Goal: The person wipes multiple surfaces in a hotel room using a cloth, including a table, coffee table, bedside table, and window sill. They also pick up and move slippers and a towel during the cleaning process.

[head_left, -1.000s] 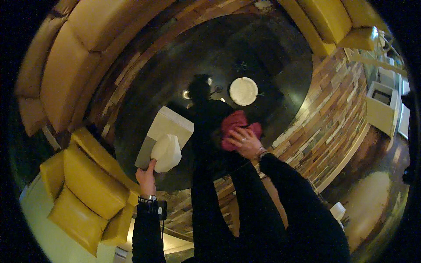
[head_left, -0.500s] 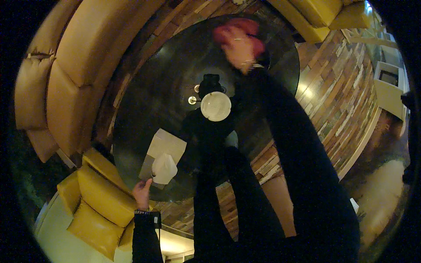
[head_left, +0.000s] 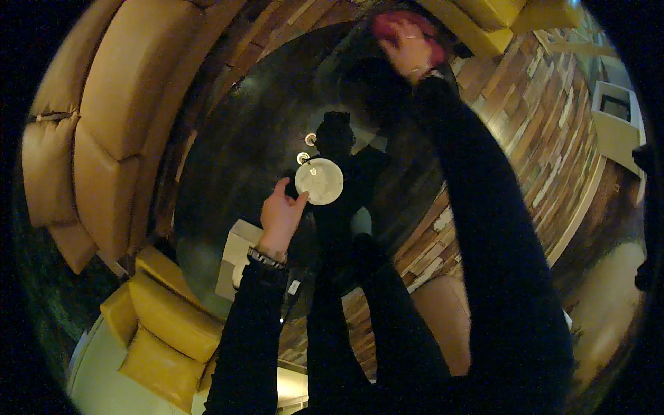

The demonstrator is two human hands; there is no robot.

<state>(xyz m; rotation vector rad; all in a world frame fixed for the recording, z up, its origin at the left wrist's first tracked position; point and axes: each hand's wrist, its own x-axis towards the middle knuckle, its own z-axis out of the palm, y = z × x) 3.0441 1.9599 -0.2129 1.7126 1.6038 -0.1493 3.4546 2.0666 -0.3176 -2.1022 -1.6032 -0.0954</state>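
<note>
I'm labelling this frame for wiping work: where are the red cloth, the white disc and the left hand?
red cloth [head_left: 387, 24]: head view, its left edge.
white disc [head_left: 319, 182]: head view, its centre.
left hand [head_left: 280, 218]: head view, its back.

No pkgs, labels, signs or screens.

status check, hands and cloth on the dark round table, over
Right hand pressed on red cloth at far edge of dark round table. Left hand open, fingertips at white round disc. White box near left wrist. Nothing blocking the cloth.
</note>
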